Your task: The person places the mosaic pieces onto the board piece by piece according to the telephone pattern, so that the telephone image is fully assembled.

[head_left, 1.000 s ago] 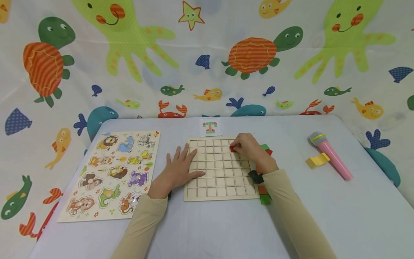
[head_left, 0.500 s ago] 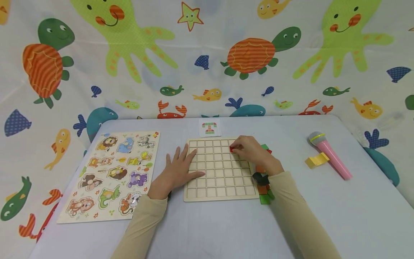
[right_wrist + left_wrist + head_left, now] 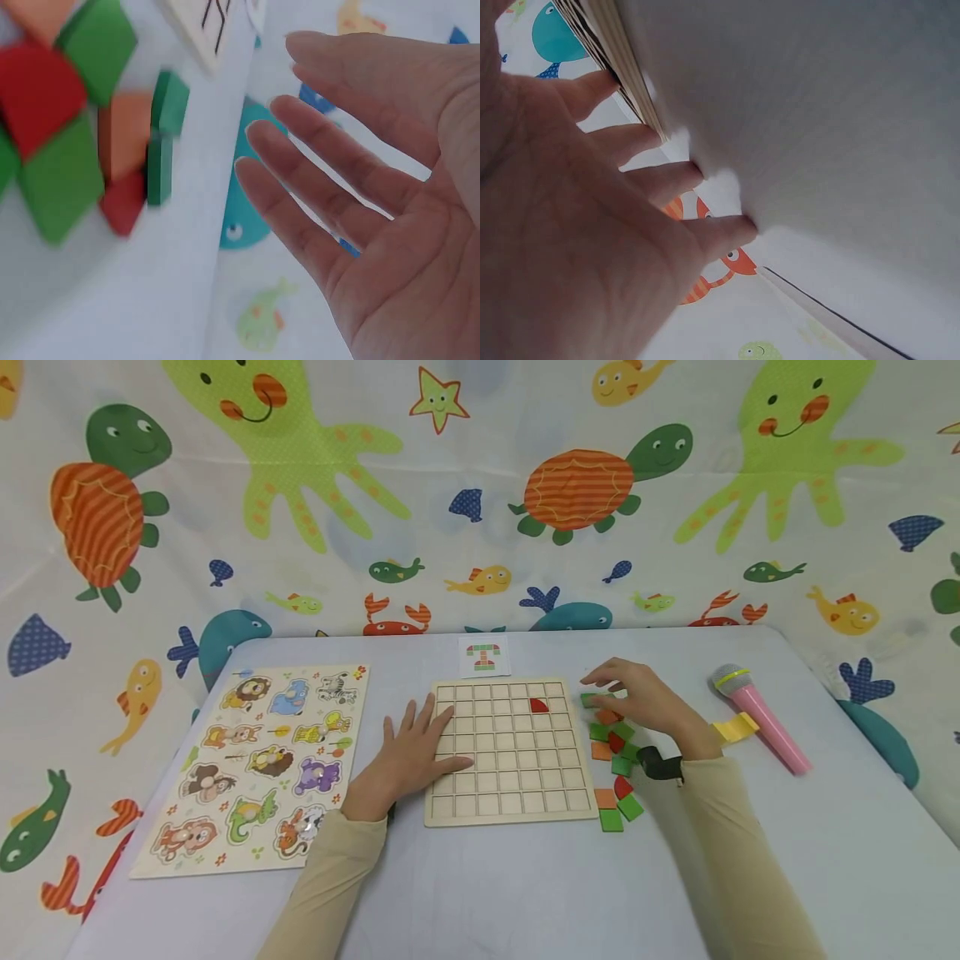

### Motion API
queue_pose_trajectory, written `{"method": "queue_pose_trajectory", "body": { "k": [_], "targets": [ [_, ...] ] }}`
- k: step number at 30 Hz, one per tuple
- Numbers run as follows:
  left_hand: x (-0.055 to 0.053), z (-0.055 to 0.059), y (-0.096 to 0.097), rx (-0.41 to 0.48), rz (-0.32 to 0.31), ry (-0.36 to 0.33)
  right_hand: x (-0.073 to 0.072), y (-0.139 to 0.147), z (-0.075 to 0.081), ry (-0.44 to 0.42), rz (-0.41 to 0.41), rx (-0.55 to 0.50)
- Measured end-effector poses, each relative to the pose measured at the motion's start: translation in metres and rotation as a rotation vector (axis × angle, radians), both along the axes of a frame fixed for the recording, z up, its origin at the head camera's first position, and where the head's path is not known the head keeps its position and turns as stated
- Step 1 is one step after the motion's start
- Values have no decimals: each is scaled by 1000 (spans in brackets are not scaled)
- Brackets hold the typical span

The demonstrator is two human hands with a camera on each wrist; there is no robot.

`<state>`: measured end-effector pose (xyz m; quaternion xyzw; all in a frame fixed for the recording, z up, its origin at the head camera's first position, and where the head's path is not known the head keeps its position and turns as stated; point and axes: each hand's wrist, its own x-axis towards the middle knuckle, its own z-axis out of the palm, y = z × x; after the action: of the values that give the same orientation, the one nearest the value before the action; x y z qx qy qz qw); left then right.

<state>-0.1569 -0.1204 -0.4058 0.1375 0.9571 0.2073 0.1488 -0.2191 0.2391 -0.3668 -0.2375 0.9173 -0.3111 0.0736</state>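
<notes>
A wooden grid board (image 3: 513, 820) lies flat on the table, with a red quarter-circle tile (image 3: 539, 706) in one square of its upper right part. My left hand (image 3: 408, 764) rests with spread fingers over the board's left edge. To the right of the board, my right hand (image 3: 648, 697) hovers by the far end of a loose group of tiles, its fingers loosely bent and holding nothing. Green square tiles (image 3: 611, 820), orange square tiles (image 3: 602, 751) and red tiles (image 3: 622, 787) make up that group. In the right wrist view, the palm (image 3: 420, 255) is bare beside them.
Behind the board lies a small card (image 3: 483, 657) printed with a T-shaped tile pattern. An animal puzzle board (image 3: 247, 858) is at the left. On the right are a pink toy microphone (image 3: 772, 727) and a folded yellow piece (image 3: 737, 729), partly behind the right wrist.
My right hand has let go of the red quarter-circle tile, which now lies in its square, and moved right to the loose tiles. The left hand stays where it was.
</notes>
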Motion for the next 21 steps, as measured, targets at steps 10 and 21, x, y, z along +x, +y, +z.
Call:
{"method": "queue_pose_trajectory", "body": {
  "k": [10, 21],
  "targets": [
    [0, -3, -1, 5, 2, -9, -4, 21, 1, 20, -12, 12],
    [-1, -2, -1, 15, -6, 5, -12, 18, -14, -40, -22, 50]
  ]
}}
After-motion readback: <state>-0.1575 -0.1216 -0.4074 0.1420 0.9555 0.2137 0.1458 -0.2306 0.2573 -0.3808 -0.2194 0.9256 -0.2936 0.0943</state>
